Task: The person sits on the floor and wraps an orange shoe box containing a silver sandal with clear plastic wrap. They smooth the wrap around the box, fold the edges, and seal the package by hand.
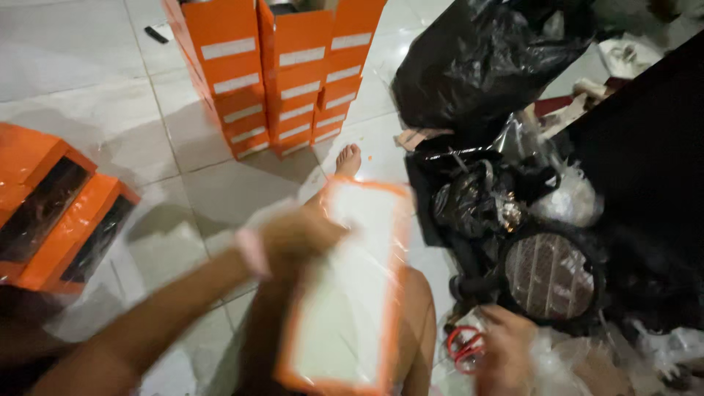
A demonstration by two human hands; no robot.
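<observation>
Looking down through the head camera, I see my left hand (293, 238) gripping the top edge of a flat white card with an orange border (352, 286), fingers curled round it; the card is motion-blurred and lies tilted over my bare leg (418, 323). My right hand (506, 352) is low and to the right of the card, resting beside red-handled scissors (463, 345) that lie just left of it on clear plastic wrap (557, 367); I cannot tell whether those fingers are spread or closed on anything. Just above the right hand sits one round black grille (548, 275), with crumpled black and clear bags (484, 198) behind it and one big black sack (484, 51) further up. Well beyond the left hand, on the tiled floor (88, 81), stands a stack of orange boxes (282, 73) in three columns; I count roughly sixteen, though the blur makes that unsure. Two more orange boxes with windows (62, 220) lie open far to the left of the left hand. My judgement: the card is held only at one end, so it could bend or slip, and the scissors so near the right hand and leg could nick something if the hand drops without care. One foot (348, 160) shows past the card.
</observation>
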